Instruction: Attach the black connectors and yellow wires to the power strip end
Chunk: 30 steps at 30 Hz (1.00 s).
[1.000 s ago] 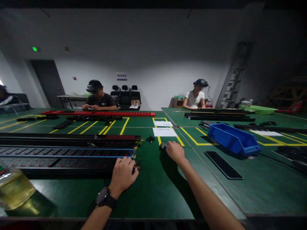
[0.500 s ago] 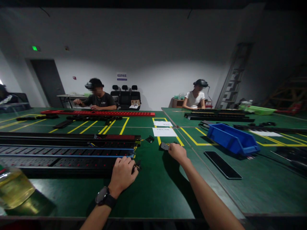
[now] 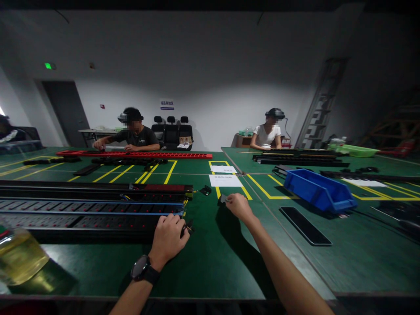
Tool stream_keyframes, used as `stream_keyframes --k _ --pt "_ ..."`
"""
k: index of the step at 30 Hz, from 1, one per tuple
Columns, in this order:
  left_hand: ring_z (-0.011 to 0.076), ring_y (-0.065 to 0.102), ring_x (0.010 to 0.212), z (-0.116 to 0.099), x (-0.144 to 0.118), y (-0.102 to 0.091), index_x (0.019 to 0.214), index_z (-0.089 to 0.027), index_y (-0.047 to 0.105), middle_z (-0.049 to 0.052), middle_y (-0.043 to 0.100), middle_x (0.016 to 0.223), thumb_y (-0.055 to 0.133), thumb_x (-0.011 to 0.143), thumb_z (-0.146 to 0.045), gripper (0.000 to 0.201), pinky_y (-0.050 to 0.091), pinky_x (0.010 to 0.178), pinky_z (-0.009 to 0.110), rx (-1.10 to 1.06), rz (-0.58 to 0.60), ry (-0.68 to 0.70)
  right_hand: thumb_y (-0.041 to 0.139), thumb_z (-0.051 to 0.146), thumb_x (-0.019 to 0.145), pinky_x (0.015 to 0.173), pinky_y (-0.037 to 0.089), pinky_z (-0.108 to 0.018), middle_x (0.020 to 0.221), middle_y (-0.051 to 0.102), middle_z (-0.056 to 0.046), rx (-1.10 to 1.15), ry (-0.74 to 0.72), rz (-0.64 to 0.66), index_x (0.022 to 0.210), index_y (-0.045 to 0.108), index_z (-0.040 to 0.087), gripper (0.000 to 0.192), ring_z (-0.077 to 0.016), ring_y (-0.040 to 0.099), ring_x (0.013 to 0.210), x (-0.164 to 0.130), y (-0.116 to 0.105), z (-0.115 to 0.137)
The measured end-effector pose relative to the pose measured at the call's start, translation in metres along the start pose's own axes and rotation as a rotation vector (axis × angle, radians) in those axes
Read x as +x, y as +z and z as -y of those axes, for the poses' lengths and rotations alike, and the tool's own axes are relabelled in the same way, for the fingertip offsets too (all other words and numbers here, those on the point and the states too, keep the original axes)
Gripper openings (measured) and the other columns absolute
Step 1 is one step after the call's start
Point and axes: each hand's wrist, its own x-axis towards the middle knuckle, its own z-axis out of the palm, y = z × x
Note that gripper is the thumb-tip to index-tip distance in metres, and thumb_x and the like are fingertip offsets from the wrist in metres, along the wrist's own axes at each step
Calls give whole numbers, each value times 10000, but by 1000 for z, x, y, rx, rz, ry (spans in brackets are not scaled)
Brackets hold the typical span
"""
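While left hand (image 3: 169,238) stays curled on the power strip (image 3: 92,214) end, right hand (image 3: 239,206) has returned, pinching the small grey part (image 3: 223,199) beside it.

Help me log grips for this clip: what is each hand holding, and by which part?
The right hand pinches a small dark part by its near edge. The left hand rests closed at the black strip's wired end; any hold there is hidden.

I see a dim hall, brightest where overhead light washes the back wall (image 3: 210,87). Corners fall to black, and wide-lens bending curves the green table (image 3: 213,262) at its edges. My right forearm (image 3: 278,271) casts a soft shadow leftward.
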Motion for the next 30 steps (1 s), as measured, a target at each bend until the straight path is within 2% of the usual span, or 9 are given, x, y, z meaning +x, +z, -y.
stream_keyframes --k 6,12,18,23,27,30 --pt "264 577 880 0 0 1 808 -202 679 70 681 867 548 890 -261 165 383 794 429 4 7 -5 573 78 792 749 400 -248 954 692 -88 109 -84 -34 919 746 169 233 -192 626 901 -3 3 3" --pt "254 573 880 1 0 2 803 -201 682 74 683 858 556 882 -256 159 389 795 419 -6 -18 -1 579 46 768 705 371 -230 931 674 -66 152 -151 -53 913 683 161 213 -166 602 834 -3 5 6" --pt "253 574 878 -1 1 0 809 -202 680 74 684 869 544 890 -261 169 393 802 421 9 8 -4 589 134 868 695 375 -240 935 738 -59 151 -193 4 936 712 183 149 -174 653 854 -8 -1 12" --pt "256 574 887 -1 1 -1 819 -202 681 72 683 873 541 897 -265 172 385 804 423 14 19 -7 613 121 852 695 403 -236 898 758 -65 128 -226 97 894 764 178 167 -179 682 828 -10 -1 15" --pt "260 574 890 -1 1 -1 821 -200 682 70 681 871 541 899 -263 172 382 804 427 15 22 -6 619 170 876 710 417 -236 910 764 -67 127 -238 93 917 776 182 163 -183 693 848 -11 0 14" --pt "259 573 888 -1 0 -1 820 -201 681 72 683 871 546 898 -265 169 379 801 424 18 21 -6 628 286 915 680 406 -248 915 763 -69 105 -212 76 927 773 199 170 -195 692 848 -12 -1 15"
